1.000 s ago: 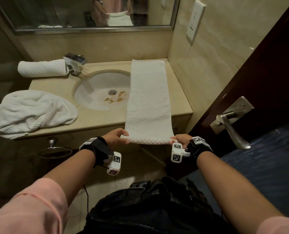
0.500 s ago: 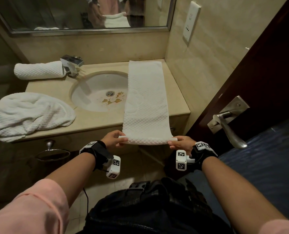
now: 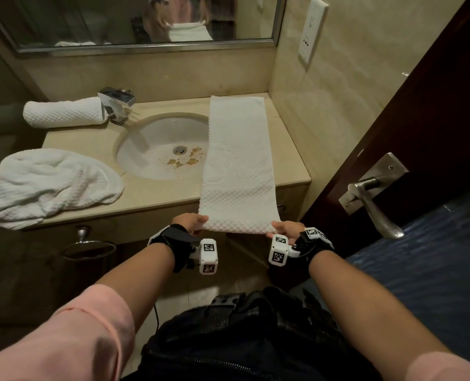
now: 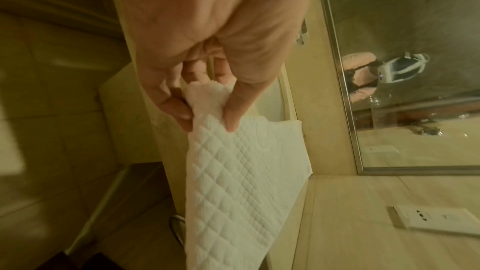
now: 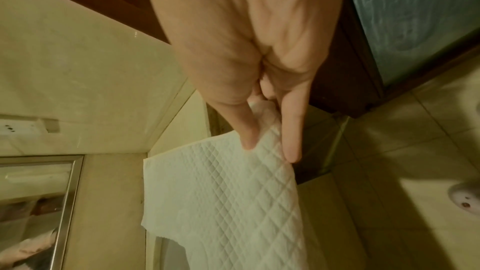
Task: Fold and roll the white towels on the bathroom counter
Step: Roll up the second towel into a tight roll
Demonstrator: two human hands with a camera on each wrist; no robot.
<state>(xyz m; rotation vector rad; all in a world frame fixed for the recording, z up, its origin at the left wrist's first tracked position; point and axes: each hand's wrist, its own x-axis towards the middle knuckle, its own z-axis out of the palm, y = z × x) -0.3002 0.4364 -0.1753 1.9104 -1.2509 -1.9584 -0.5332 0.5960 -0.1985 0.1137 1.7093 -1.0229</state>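
A long folded white towel [image 3: 238, 160] lies along the counter [image 3: 173, 193] just right of the sink [image 3: 157, 144], its near end overhanging the front edge. The left hand [image 3: 191, 222] and right hand [image 3: 283, 229] each pinch one near corner, held apart.

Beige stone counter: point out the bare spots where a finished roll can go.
On the beige stone counter, bare patches: the front strip between the crumpled white towel and the long folded white towel; the back ledge between the chrome faucet and that strip. Crowded: the left end, with the rolled white towel, and the right end.
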